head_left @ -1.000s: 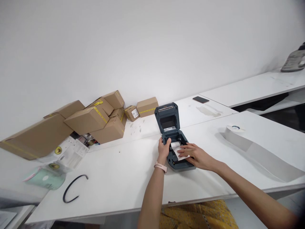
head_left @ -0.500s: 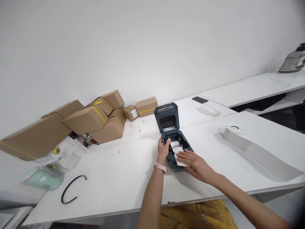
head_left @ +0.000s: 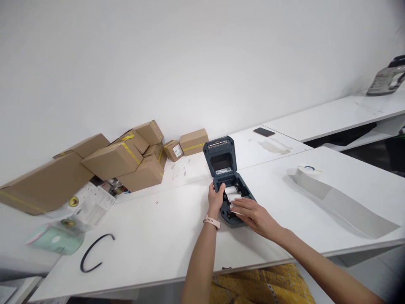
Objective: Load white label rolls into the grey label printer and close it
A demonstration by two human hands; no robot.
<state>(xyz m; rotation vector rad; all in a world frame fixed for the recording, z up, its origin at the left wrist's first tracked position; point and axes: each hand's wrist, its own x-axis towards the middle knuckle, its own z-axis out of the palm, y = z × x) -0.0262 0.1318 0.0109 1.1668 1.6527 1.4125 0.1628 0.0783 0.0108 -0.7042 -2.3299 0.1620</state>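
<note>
A dark label printer (head_left: 243,190) stands on the white table with its lid (head_left: 220,155) raised. Inside it lies a white paper roll (head_left: 232,190). My left hand (head_left: 216,197) grips the printer's left side, thumb over the inner edge. Over the front part of the printer, my right hand (head_left: 255,214) lies with its fingers stretched out on the paper, hiding most of the loose end.
Cardboard boxes (head_left: 110,159) are piled at the back left. A long curled paper strip (head_left: 335,202) lies on the right. Farther back is a phone (head_left: 264,132). A black curved band (head_left: 90,253) and a green pouch (head_left: 57,239) are at the left.
My right hand has slid slightly left and back across the paper, and the white end that stuck out at the printer's front is now hardly visible. My left hand keeps its hold.
</note>
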